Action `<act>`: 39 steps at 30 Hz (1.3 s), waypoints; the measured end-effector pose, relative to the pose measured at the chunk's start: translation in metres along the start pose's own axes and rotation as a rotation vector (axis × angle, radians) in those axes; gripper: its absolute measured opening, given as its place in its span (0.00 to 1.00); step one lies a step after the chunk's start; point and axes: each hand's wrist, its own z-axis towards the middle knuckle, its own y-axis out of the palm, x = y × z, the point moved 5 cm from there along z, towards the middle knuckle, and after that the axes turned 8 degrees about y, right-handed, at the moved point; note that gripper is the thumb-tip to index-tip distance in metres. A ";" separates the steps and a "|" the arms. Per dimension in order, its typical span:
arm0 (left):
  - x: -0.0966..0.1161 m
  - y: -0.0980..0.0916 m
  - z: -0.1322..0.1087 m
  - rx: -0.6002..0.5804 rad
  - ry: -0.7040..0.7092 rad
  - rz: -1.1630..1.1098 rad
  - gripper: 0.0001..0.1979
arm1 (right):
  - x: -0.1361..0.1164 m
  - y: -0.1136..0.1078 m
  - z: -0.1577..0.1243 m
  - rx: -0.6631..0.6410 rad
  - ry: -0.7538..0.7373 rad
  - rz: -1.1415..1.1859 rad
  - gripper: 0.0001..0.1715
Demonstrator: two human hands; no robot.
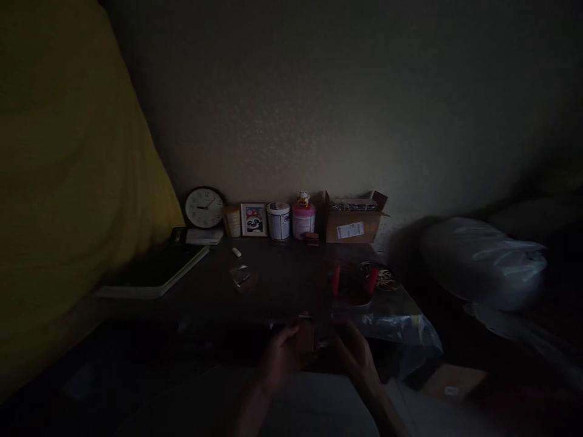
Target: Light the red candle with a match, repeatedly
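In dim light, my left hand (279, 358) grips a small brown box (305, 337) just in front of the table's near edge. Close to the box's right side is my right hand (354, 349), its fingers bent together and partly blurred. A faint shiny bit shows between that hand and the box, too dark to name. Beyond them on the dark table (282, 273) lies a small clear plastic packet (242, 278). Two red upright pieces (336, 280) stand on a dark item to the right, beside a round dish (386, 279) of pale sticks.
Along the wall stand a clock (204, 207), a panda picture frame (254, 220), a white tin (279, 221), a pink-lidded tin (303, 222) and an open cardboard box (353, 227). A large book-like pad (157, 273) lies left. A plastic bag (483, 261) bulges at the right.
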 end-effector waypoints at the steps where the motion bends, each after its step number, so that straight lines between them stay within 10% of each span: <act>1: 0.000 0.001 0.000 0.005 0.008 -0.018 0.19 | -0.003 0.002 -0.002 -0.013 -0.031 -0.042 0.12; 12: -0.001 0.005 -0.001 -0.022 -0.004 -0.013 0.22 | -0.020 0.028 -0.013 -0.094 -0.295 -0.317 0.30; 39: -0.002 0.017 -0.004 -0.109 0.003 -0.054 0.13 | -0.028 0.026 -0.013 -0.104 -0.278 -0.330 0.24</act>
